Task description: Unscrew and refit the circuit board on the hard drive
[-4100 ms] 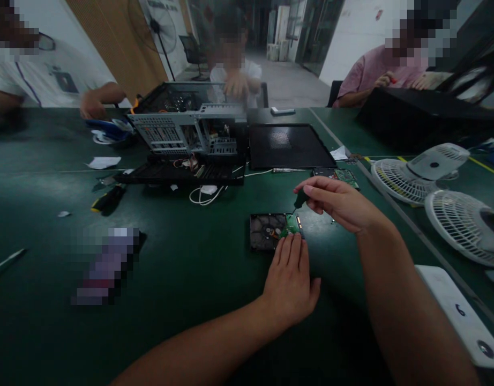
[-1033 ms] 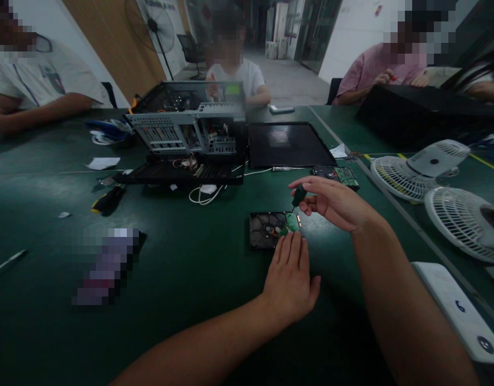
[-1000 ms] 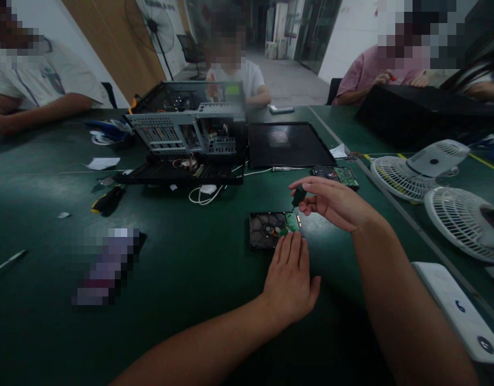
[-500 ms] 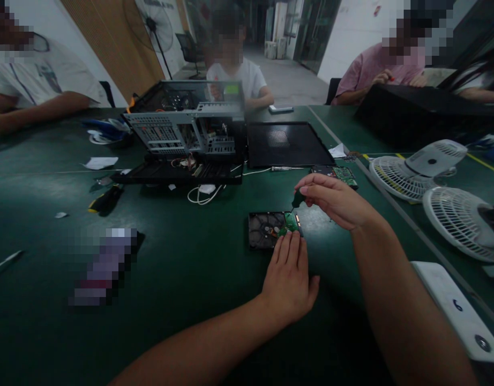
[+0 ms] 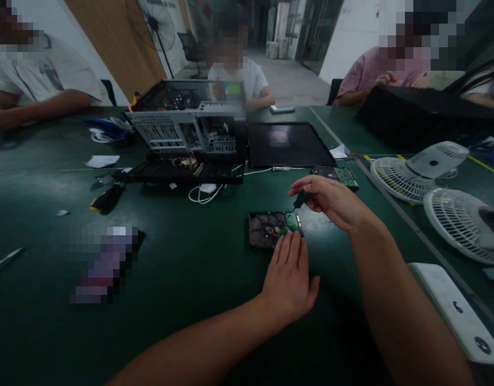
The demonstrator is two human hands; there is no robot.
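Observation:
A hard drive (image 5: 260,230) lies on the green table with its green circuit board (image 5: 289,221) facing up. My left hand (image 5: 287,273) rests over its near right edge, fingers stretched out flat and pressing on the board. In my right hand (image 5: 329,199) is a small screwdriver (image 5: 300,199) with a dark green handle, gripped between thumb and fingers. Its thin shaft slants down to the far part of the board. Whether the tip sits in a screw is too small to tell.
An opened computer case (image 5: 186,128) stands beyond, with a black side panel (image 5: 287,143) beside it. Another circuit-board drive (image 5: 345,177) lies behind my right hand. White fans (image 5: 403,177) and a white box (image 5: 456,311) are at right; a yellow-black screwdriver (image 5: 106,198) is at left. Several people sit around.
The fingers of my right hand have shifted on the screwdriver handle, the forefinger reaching further left. My left hand and the hard drive stay in place.

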